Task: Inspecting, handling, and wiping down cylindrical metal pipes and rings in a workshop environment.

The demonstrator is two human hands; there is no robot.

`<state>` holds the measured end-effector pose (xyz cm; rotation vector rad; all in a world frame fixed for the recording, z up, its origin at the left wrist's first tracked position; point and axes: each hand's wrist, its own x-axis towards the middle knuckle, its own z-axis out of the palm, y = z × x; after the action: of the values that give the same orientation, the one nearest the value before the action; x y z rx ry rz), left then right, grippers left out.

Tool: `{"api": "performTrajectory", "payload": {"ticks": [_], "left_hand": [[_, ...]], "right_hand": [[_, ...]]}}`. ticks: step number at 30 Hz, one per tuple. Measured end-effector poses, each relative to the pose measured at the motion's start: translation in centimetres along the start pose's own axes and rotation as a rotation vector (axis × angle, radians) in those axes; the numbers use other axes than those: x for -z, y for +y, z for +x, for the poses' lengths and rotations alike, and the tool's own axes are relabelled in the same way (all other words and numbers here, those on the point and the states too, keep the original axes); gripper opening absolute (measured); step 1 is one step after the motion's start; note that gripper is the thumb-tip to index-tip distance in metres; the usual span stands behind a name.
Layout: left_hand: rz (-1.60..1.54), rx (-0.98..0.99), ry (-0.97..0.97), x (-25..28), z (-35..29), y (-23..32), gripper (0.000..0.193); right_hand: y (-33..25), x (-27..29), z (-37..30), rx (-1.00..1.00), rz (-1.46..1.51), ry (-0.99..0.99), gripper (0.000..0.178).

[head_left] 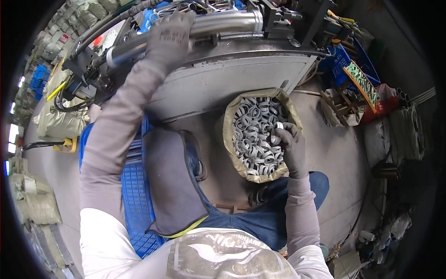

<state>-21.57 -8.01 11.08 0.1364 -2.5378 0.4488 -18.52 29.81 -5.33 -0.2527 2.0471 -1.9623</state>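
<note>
My left hand (171, 41), in a grey glove, reaches up to the machine and wraps over a shiny metal tube (225, 23). The tube lies lengthwise across the machine bed, and a collar shows at its right end. My right hand (293, 146), also gloved in grey, pinches a pale metal ring (276, 134) between thumb and fingers. That ring is just above an open woven sack (227, 135) on the floor between my legs and the machine. Many similar loose rings (255, 149) fill the sack.
A grey-fronted machine (204, 86) spans the far side, with hoses at its left. Beside my left leg stands a blue plastic crate (137, 195) with metal tubes in it. Another blue crate (355, 60) sits at the far right. Stacked sacks (42, 204) line the left.
</note>
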Motion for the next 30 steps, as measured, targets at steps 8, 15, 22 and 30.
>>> {"api": "performTrajectory", "payload": {"ticks": [8,15,22,30], "left_hand": [[0.089,0.129,-0.194,-8.3,10.6,-2.1,0.054],[0.012,0.005,-0.100,-12.4,9.2,-4.4,0.042],[-0.459,-0.175,0.278,-5.7,-9.0,-5.6,0.045],[-0.071,0.501,-0.564,-16.2,-49.1,-18.0,0.033]], "right_hand": [[3.2,1.4,1.0,0.091,-0.218,0.059,0.027],[3.6,-0.6,1.1,0.137,-0.253,-0.017,0.025],[5.1,1.4,1.3,0.040,-0.291,0.049,0.022],[6.0,0.0,1.6,-0.092,-0.174,-0.035,0.032]]}}
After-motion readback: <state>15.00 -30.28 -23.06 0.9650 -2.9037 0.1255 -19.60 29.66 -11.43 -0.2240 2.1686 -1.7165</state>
